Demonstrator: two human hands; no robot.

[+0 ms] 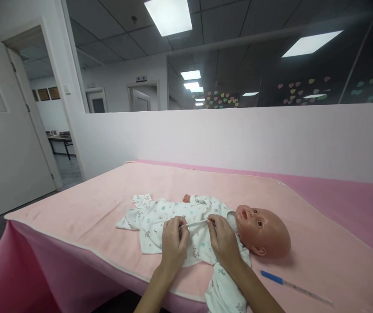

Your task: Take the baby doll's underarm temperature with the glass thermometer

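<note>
A baby doll (263, 234) lies on its back with its head to the right, wearing a white printed baby garment (160, 217). Over the doll's chest, a thin white cloth tie (197, 223) stretches between my two hands. My left hand (175, 241) pinches its left end with thumb and fingers. At the other end, near the doll's neck, my right hand (222, 239) is closed on it in a pinch. One printed sleeve (224, 287) hangs toward the table's front edge, partly under my right forearm. A small doll hand (186, 198) shows at the far side.
A pink blanket (98, 200) covers the table under the doll, with a darker pink cloth (346, 200) beneath it. A blue-capped pen-like stick (295, 287) lies to the right of the doll. Behind stands a white half wall (238, 139) with glass above.
</note>
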